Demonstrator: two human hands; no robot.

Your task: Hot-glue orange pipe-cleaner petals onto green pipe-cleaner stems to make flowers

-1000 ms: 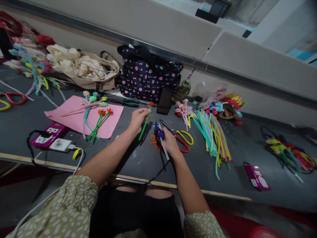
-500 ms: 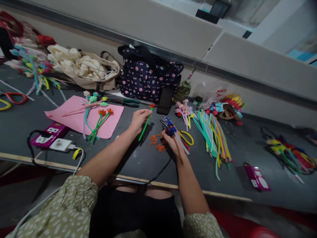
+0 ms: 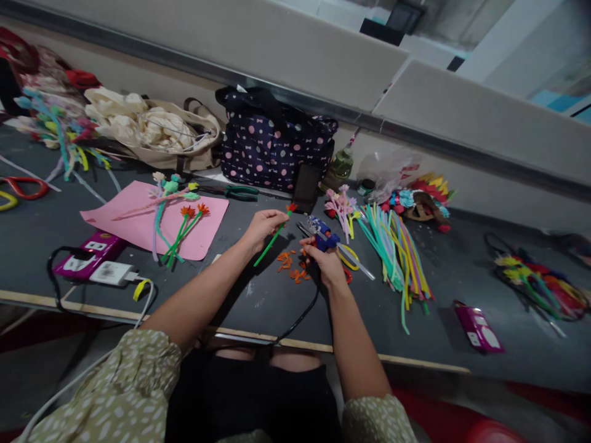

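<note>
Pinched between the fingers of my left hand is a pipe-cleaner flower with a green stem and a small red-orange head, tilted up to the right. My right hand is closed around the handle of a blue glue gun. Its nozzle points left toward the flower without touching it, and a clear glue stick pokes out of its back end. Cut orange pieces lie on the table below and between my hands. Scissors with yellow and red handles lie partly hidden beside the gun.
Two finished orange flowers lie on a pink sheet at left. Pliers, a phone and a dotted bag are behind. Pipe cleaners lie at right. A black cord crosses the table's front edge.
The glue gun has turned and shifted slightly right, and my right hand's grip on its handle has changed. The flower head has dropped a little and moved right, nearer the nozzle.
</note>
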